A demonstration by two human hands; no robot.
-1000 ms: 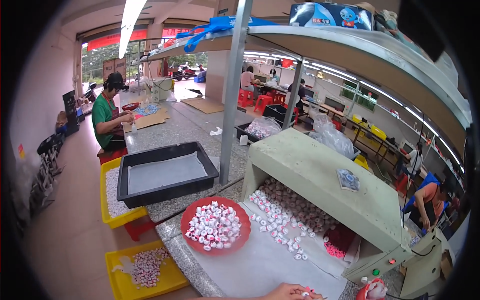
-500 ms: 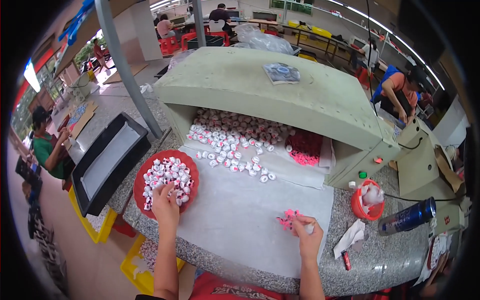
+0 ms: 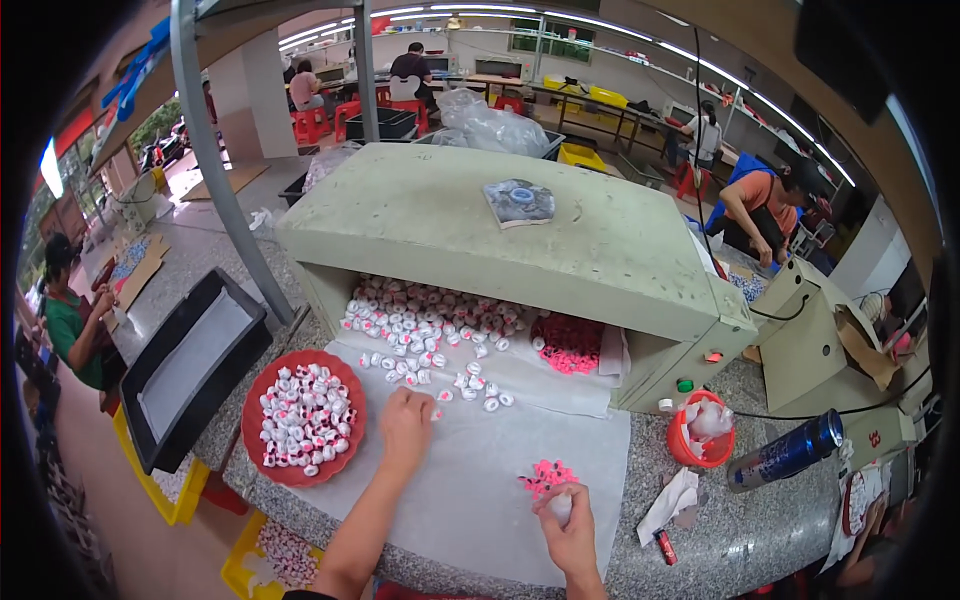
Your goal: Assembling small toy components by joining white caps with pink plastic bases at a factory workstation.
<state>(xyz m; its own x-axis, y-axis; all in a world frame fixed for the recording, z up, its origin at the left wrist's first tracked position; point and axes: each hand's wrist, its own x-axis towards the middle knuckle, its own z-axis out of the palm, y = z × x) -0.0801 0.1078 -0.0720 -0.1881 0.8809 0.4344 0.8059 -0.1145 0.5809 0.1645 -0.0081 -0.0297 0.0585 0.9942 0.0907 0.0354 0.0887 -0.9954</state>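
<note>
My left hand (image 3: 405, 428) is over the white sheet (image 3: 460, 455), fingers pinched. A small white-and-pink piece shows at its fingertips, just short of the loose white pieces (image 3: 472, 383) lying before the machine's opening. My right hand (image 3: 568, 535) is closed round a small whitish, rounded object (image 3: 561, 508), whose kind is mostly hidden by the fingers. Beyond this hand a cluster of bright pink pieces (image 3: 548, 476) lies on the sheet. To the left, a red scalloped bowl (image 3: 254, 402) holds many white pieces with pink and dark marks.
The pale green machine (image 3: 420, 200) spans the bench, with more white and pink pieces inside. A black tray (image 3: 150, 455) stands left. At right are a red cup (image 3: 683, 445), a blue bottle (image 3: 790, 452), crumpled tissue (image 3: 668, 500) and a small red tube (image 3: 666, 547). Other people sit farther off.
My left hand has left the red bowl and moved right to the loose pieces on the sheet. My right hand stays near the pink cluster, now a little nearer me. The view has shifted.
</note>
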